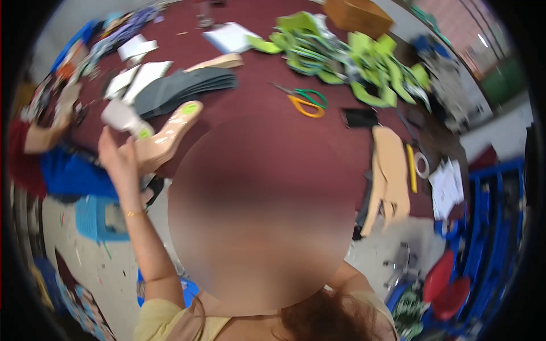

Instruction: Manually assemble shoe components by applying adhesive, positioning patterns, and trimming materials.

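I take this for a workshop, most likely one for footwear. On the broad maroon worktable (267, 99) I can make out a glossy beige foot-shaped form (165, 136), much like a shoe last, near a fanned stack of dark grey cut pieces (187, 88). Lime-green cut pieces (307, 48) are heaped at the far side, and I see scissors (292, 94), a tape roll (417, 159) and long tan cut pieces (388, 170). Blue metal racking (480, 210) at the right, scraps on the floor (91, 261) and a co-worker (79, 173) at the left tell me it's a shared workplace.
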`<act>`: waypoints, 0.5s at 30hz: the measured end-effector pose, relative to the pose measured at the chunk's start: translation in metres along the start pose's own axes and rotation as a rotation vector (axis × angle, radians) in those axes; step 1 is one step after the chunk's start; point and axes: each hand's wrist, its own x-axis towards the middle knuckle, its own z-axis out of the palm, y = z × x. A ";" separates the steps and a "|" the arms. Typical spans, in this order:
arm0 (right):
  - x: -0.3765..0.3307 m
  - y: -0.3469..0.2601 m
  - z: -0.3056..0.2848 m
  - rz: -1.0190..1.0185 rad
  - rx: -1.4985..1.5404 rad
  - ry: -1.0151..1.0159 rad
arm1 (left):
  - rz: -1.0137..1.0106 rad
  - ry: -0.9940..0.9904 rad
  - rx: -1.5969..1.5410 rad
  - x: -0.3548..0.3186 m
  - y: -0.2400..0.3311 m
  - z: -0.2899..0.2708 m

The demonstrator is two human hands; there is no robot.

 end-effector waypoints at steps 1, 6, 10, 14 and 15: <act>-0.010 0.002 -0.015 0.124 -0.036 0.027 | 0.039 0.020 -0.010 0.000 0.012 0.004; -0.071 0.040 -0.172 0.632 -0.675 0.994 | 0.099 -0.051 -0.378 -0.030 0.089 0.037; -0.123 0.052 -0.248 0.760 -1.270 0.855 | 0.158 -0.269 -0.615 -0.064 0.149 0.044; -0.157 0.068 -0.274 0.987 -1.008 0.685 | 0.263 -0.500 -0.760 -0.107 0.180 0.050; -0.164 0.073 -0.279 1.012 -0.999 0.686 | 0.292 -0.555 -0.778 -0.118 0.178 0.052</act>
